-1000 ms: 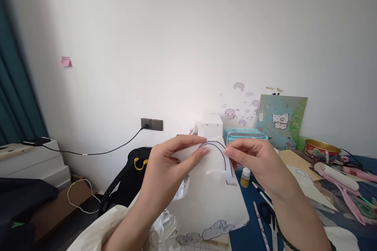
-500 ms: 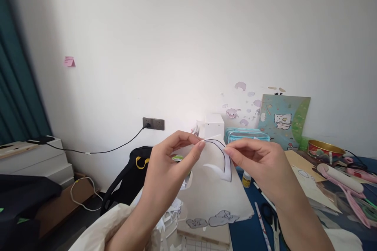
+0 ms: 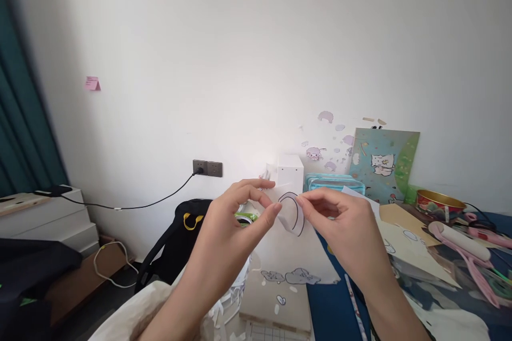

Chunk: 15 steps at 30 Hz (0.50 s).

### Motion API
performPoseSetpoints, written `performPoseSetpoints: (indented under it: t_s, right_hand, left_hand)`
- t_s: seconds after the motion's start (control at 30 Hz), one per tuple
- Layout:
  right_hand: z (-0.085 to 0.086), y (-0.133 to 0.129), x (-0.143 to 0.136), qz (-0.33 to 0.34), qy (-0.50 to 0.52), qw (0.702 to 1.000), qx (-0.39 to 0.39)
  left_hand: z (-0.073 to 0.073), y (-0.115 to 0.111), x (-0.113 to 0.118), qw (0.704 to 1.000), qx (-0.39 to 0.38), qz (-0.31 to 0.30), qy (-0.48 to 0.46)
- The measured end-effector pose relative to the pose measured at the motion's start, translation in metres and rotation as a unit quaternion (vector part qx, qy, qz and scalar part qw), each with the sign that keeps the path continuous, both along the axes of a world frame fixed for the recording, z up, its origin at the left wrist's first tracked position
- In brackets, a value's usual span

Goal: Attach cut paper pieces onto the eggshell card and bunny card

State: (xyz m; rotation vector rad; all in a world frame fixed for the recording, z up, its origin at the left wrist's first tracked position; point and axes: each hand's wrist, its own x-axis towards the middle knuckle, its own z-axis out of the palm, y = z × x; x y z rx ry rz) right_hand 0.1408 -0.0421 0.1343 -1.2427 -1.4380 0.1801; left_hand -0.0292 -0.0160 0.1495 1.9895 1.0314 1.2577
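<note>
My left hand point(image 3: 236, 226) and my right hand point(image 3: 346, 229) are raised close together over the desk. Between them is a small pale paper strip point(image 3: 298, 218) with a black curved outline, bent into an arch. My right thumb and index finger pinch its upper right edge. The left thumb and index finger close at its left end, while the other left fingers extend above. Behind and below it is a white sheet point(image 3: 288, 256), its lower edge showing grey cloud-like drawings point(image 3: 302, 276). Under that sheet's lower edge is a beige board point(image 3: 260, 303) with small stuck-on pieces.
White paper scraps point(image 3: 228, 303) lie left of the board. A patterned pencil point(image 3: 355, 306), pink lint roller point(image 3: 464, 250), round tin point(image 3: 440, 203) and blue pouch point(image 3: 334, 184) are on the right. A black bag point(image 3: 172, 245) stands left; a white box point(image 3: 290, 172) stands against the wall.
The outlined strip has curled more tightly between my fingers. The right hand has shifted slightly left and now covers the scissors and most of the small bottle. The sheet's lower edge sits higher, uncovering more board.
</note>
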Motion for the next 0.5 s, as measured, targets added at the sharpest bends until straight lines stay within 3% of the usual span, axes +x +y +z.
performPoseSetpoints:
  t_s: [0.13,0.33,0.5]
  right_hand:
    - [-0.001,0.001,0.001,-0.006,0.008,1.0,0.003]
    - [0.001,-0.002,0.001,0.04,0.039,0.998,-0.032]
    - [0.001,-0.002,0.004,0.063,0.062,0.995,-0.041]
  left_hand:
    - [0.0,0.002,0.0,1.0,0.008,-0.007,0.006]
    - [-0.002,0.009,0.004,0.998,0.029,0.013,-0.047]
    - [0.0,0.011,-0.001,0.999,0.036,0.022,-0.026]
